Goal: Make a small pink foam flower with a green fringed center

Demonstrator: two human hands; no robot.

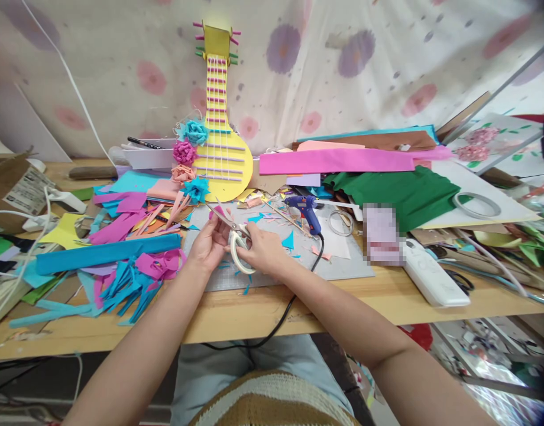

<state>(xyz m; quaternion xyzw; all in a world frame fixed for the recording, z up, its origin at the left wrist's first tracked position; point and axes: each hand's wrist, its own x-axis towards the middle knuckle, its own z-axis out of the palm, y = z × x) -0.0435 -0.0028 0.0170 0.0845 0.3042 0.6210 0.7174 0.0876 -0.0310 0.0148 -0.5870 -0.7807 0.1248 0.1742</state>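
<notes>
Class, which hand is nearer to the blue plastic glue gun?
Right: the right hand is apart from the blue plastic glue gun, to its left; the left hand is farther left.

Cream-handled scissors [235,227], magenta paper [217,212], flower-patterned cloth [316,71]

Two hands [264,251], four flowers [184,152], one pair of scissors [235,228].

Small handcraft workspace; home corner or workshop room, cannot tell which. Signs: pale wooden bench [245,310] heaped with blue and magenta cut-paper strips [134,284]; grey cutting mat [352,267] strewn with coloured scraps [288,241]; dark-blue pistol-shaped plastic glue gun [306,208]; white-handled metal scissors [235,227]; upright yellow lute-shaped card model [219,155] trimmed with paper rosettes [185,152]; behind, white fabric hanging [387,89] printed with purple and pink flowers [284,48]
</notes>
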